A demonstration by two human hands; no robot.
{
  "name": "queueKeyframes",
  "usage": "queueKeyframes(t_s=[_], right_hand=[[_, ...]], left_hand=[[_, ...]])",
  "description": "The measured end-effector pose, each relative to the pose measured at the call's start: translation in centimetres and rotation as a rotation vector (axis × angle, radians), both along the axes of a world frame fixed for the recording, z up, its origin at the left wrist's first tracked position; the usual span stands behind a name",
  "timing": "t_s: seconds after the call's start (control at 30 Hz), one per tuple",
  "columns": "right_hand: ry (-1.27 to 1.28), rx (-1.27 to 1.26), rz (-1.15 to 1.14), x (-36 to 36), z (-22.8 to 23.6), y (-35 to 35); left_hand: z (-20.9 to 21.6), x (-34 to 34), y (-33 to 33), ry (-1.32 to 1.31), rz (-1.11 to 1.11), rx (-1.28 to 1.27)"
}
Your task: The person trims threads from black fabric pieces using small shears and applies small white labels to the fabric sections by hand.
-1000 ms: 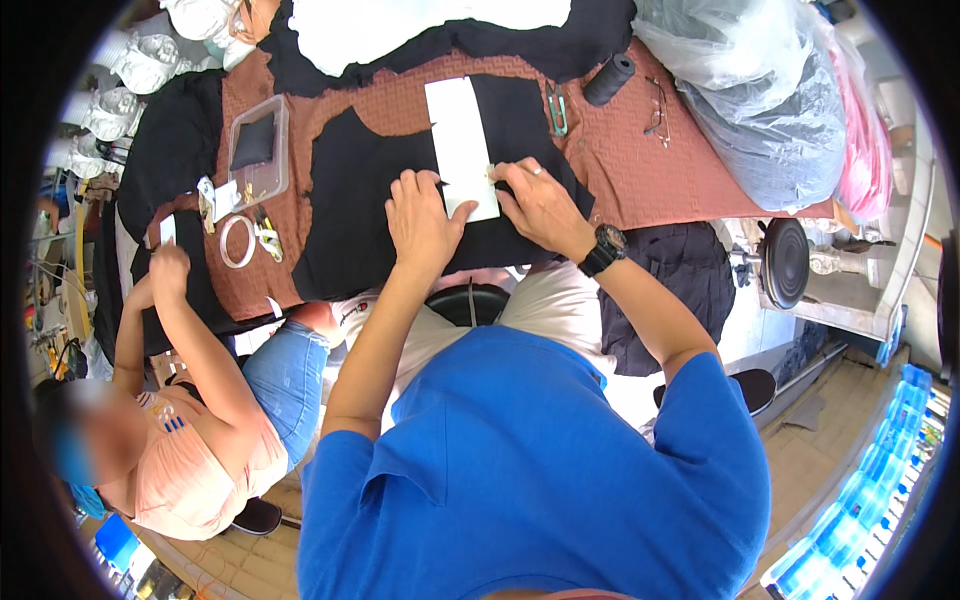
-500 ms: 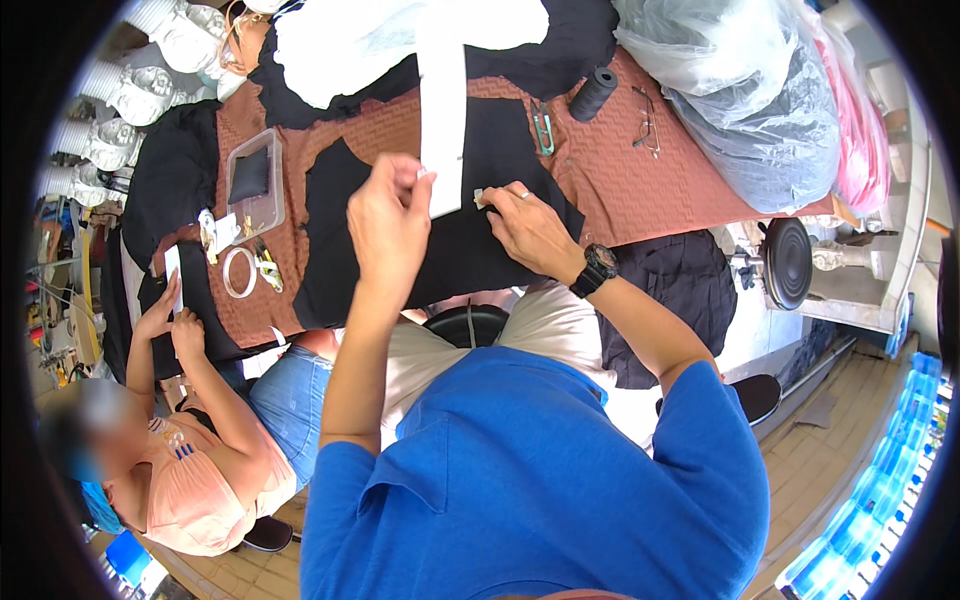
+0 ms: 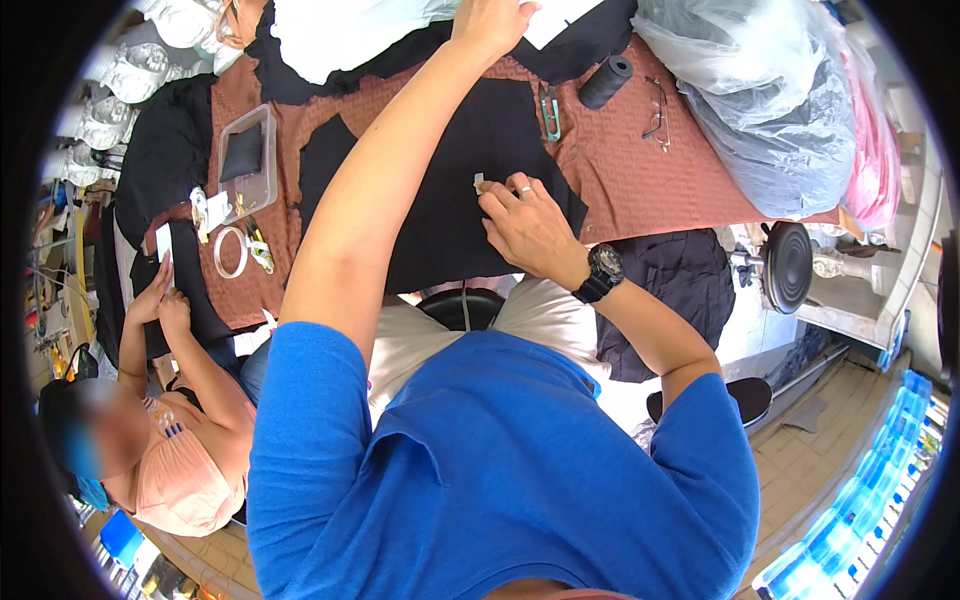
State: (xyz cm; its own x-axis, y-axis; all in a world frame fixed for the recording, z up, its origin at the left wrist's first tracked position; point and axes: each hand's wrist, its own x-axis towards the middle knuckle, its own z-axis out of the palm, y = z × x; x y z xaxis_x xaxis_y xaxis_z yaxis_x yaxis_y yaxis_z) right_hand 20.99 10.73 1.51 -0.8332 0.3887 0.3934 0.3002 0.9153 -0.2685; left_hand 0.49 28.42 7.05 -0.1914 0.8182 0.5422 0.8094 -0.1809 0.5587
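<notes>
My left hand (image 3: 490, 24) is stretched to the far edge of the view and partly cut off by it. Its fingers look pinched at the side of a white strip (image 3: 562, 18) that lies over black cloth. My right hand (image 3: 530, 225), with a ring and a black wrist watch (image 3: 601, 272), rests on a black cut fabric piece (image 3: 430, 215) in front of me. The curled fingertips hold a small whitish tag (image 3: 479, 182) against this fabric; part of the tag is under the fingers.
Green thread snips (image 3: 550, 112), a black thread cone (image 3: 606, 82) and eyeglasses (image 3: 657, 120) lie right on the brown-covered table (image 3: 640, 190). Plastic bags (image 3: 760, 110) stand beyond. Leftward are a clear box (image 3: 262, 185), a tape roll (image 3: 230, 252) and a co-worker's hands (image 3: 165, 300).
My left hand has moved far forward, and the white strip has shifted away to the far right, uncovering the black fabric. My right hand stays by the small tag.
</notes>
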Motion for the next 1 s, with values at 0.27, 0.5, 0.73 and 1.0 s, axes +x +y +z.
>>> queueKeyframes(t_s=[0.27, 0.5, 0.73, 1.0], right_hand=[[-0.04, -0.052, 0.002, 0.2, -0.5, 0.2], [-0.063, -0.029, 0.031, 0.2, -0.3, 0.7], [-0.095, -0.069, 0.068, 0.3, -0.1, 1.3], [-0.172, -0.006, 0.063, 0.3, 0.2, 0.2]], left_hand=[[-3.8, 0.0, -17.6, 0.057, -0.114, -0.052], [-8.5, -0.9, -24.3, 0.274, -0.076, -0.211], [-8.0, -0.4, -24.6, 0.087, -0.168, -0.276], [-8.4, 0.0, -24.7, 0.182, -0.17, -0.256]])
